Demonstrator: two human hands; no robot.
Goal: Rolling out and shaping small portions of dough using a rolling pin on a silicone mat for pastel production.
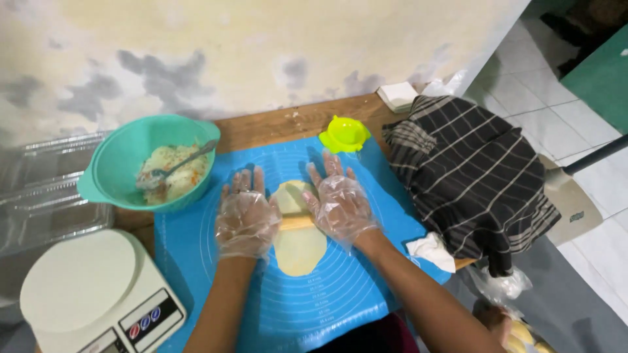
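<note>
A pale yellow sheet of dough [299, 247] lies flattened on a blue silicone mat [340, 294]. A wooden rolling pin [296, 222] runs across the dough, mostly hidden under my palms. My left hand [246, 217] and my right hand [340, 202], both in clear plastic gloves, press flat on the pin's two ends with fingers spread and pointing toward the wall.
A teal bowl [111, 176] of creamy filling with a metal spoon [190, 159] stands left of the mat. A white kitchen scale [91, 287] sits front left. A yellow-green press mould [344, 134] lies behind the mat, a dark checked cloth [471, 176] covers something on the right, clear plastic trays [39, 196] far left.
</note>
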